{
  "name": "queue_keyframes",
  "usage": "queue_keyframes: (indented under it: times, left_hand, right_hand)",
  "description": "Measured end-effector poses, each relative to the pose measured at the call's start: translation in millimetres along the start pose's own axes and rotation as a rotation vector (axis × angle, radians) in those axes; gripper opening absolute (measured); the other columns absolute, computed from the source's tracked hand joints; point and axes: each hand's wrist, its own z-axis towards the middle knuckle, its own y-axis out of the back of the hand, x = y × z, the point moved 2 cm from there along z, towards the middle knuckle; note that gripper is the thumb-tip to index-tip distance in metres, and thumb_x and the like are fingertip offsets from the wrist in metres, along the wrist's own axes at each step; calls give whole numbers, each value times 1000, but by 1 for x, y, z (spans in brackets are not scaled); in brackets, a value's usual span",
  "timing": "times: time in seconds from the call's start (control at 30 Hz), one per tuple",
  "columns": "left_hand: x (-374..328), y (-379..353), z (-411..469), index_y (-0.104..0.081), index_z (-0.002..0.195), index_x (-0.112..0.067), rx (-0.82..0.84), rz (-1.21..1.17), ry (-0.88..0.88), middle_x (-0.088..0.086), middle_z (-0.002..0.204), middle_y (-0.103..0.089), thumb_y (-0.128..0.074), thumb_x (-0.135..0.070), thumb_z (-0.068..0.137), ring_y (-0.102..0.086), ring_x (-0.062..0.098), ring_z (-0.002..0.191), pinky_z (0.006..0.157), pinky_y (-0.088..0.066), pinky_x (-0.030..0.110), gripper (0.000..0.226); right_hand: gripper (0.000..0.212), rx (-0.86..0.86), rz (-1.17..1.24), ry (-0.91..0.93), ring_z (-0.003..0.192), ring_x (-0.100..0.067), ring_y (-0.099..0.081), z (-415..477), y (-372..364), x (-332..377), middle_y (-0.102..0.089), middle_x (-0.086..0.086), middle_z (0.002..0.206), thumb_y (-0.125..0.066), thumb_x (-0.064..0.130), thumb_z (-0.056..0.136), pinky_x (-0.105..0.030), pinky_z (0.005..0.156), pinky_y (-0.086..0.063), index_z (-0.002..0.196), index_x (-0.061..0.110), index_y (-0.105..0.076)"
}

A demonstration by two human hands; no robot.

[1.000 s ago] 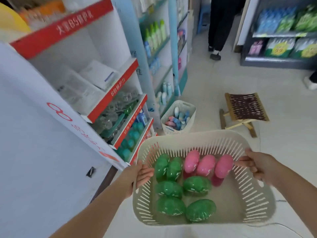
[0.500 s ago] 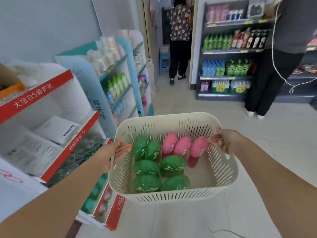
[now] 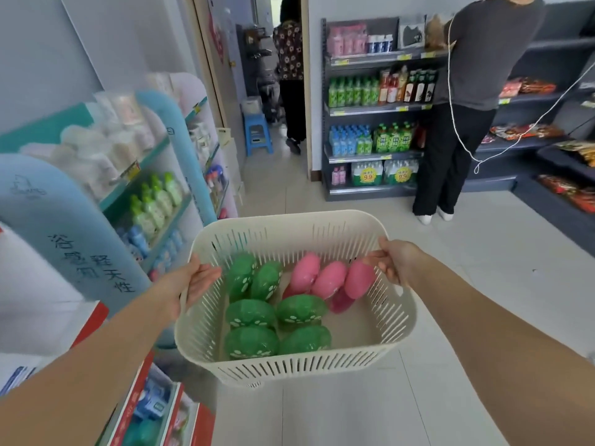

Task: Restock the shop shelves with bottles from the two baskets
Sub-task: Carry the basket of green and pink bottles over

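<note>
- In the head view, you are holding a cream slotted basket [image 3: 289, 365] out in front of you at the lower centre of the frame, lifted above the pale tiled floor [image 3: 467, 284].
- Your left hand [image 3: 190, 284] is gripping the basket's left rim, with the fingers curling over the edge and into the inside.
- Your right hand [image 3: 394, 262] is gripping the right rim, with the fingers wrapping over its top edge just beside the pink bottles.
- Six green bottles [image 3: 251, 313] are lying in the left half of the basket, two toward the far wall and four nearer you, touching one another.
- Three pink bottles [image 3: 328, 280] are leaning side by side at the far right of the basket, just beside the green ones.
- A blue-sided shelf unit [image 3: 64, 226] is standing along the left of the frame, carrying green, white and blue bottles that are too blurred to read.
- A red-trimmed shelf [image 3: 138, 391] is showing at the lower left, under your left forearm.
- A dark rack [image 3: 370, 110] of drinks is standing at the upper centre right. A person in a grey top [image 3: 483, 59] is standing just beside it, with a white cord [image 3: 457, 123] hanging down.
- Another person in a patterned top [image 3: 291, 49] is standing in the doorway at the top centre, near a blue stool [image 3: 257, 133].
</note>
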Motion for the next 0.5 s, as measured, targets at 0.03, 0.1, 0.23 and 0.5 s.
queue_keyframes:
  times: [0.03, 0.1, 0.23, 0.5]
  left_hand:
    - [-9, -3, 14, -55, 84, 1, 0, 17, -9, 14, 83, -71, -47, -26, 96, -66, 10, 45, 37, -49, 16, 30]
    - [-27, -12, 44, -55, 84, 0, -1, 44, -21, 15, 100, -63, -46, -26, 96, -66, 9, 47, 37, -49, 16, 30]
    - [-51, -27, 93, -54, 83, -2, 5, 44, -30, 11, 88, -67, -46, -26, 96, -67, 8, 48, 38, -50, 15, 29]
    - [-72, -58, 183, -56, 81, -4, -131, -15, -4, 5, 56, -70, -48, -28, 95, -67, 9, 47, 37, -49, 16, 29]
  right_hand:
    - [40, -6, 9, 2, 21, -4, -38, 9, -5, 6, -65, -2, 46, -38, 32, 101, -7, 29, -24, 73, 7, -51]
    - [40, -18, 33, -6, 21, -5, -39, 34, -16, 19, -65, -2, 46, -39, 33, 101, -7, 29, -25, 73, 7, -51]
    - [41, -13, 60, -7, 22, -5, -39, 83, -36, 48, -64, -1, 46, -37, 35, 101, -7, 28, -25, 73, 7, -51]
    - [42, 92, -84, -40, 23, -5, -41, 210, -72, 117, -63, 0, 44, -39, 38, 99, -8, 29, -27, 72, 8, -52]
